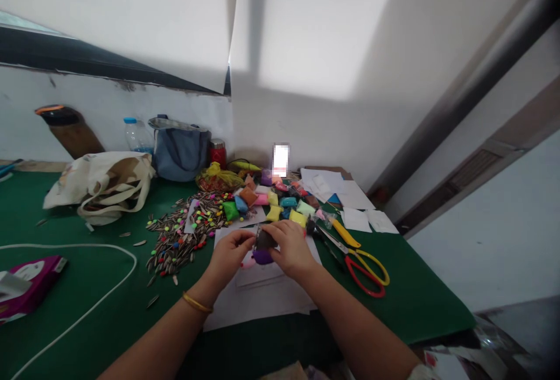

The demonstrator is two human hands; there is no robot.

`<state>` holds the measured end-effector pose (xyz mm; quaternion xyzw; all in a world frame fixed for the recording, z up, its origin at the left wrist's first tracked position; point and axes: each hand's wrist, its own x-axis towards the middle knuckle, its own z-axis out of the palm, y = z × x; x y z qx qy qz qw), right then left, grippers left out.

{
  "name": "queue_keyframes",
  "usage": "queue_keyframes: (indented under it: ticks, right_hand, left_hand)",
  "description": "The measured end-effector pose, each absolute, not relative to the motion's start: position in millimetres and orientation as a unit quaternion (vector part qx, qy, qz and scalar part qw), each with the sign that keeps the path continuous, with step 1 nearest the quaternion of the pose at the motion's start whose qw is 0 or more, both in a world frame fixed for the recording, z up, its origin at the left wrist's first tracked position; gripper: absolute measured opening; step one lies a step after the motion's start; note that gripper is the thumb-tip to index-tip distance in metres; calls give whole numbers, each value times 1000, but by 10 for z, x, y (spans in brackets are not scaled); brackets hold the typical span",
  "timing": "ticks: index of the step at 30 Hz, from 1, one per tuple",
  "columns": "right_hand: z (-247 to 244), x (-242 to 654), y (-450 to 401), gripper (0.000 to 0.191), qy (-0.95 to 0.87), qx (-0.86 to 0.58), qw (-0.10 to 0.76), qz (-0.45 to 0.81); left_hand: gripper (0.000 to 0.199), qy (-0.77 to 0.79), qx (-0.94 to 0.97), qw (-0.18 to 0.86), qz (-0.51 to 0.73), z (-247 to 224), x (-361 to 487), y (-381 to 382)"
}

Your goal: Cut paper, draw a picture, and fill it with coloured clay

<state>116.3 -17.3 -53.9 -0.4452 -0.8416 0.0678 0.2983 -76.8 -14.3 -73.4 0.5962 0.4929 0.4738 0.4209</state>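
Over the white paper sheets [223,304], my two hands meet at a small clay packet [263,256], dark grey and shiny above with a bulging purple mass at its lower end. My right hand [291,247] grips it from the right, fingers over its top and thumb by the purple part. My left hand [230,257] is closed in a pinch at the packet's left edge; what lies between those fingertips is too small to make out. Something pink [248,263] shows on the paper just below the left fingertips.
Sunflower seeds and coloured beads [175,246] spread at left. Colourful clay packets [249,196] lie behind my hands. Scissors with red and yellow handles [365,272] and a yellow-handled cutter [345,233] are at right. A white cable [118,278] curves across the green tabletop [429,292].
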Motion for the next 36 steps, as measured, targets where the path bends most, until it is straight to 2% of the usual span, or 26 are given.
queue_keyframes:
  ticks: [8,16,23,28,36]
  right_hand:
    - [-725,1221,-180,54,-836,-436,324,74]
    - [-781,1228,-162,64,-844,-419,333,36]
    - [-803,1159,-167,41,-870,-384,310,6]
    - [-803,1159,-165,49,-853,-393,343,7]
    - [-776,1162,-186,50,-839,-404,365,9]
  left_hand:
    - [19,526,692,323,374,-577,-678,-189]
    - [25,523,669,353,393,-782,-545,-235]
    - [23,468,698,369,395,-803,-614,-277]
    - [23,495,684,342,412,-842,-667,-275]
    - [23,522,664,328,423,-875,-688,-242]
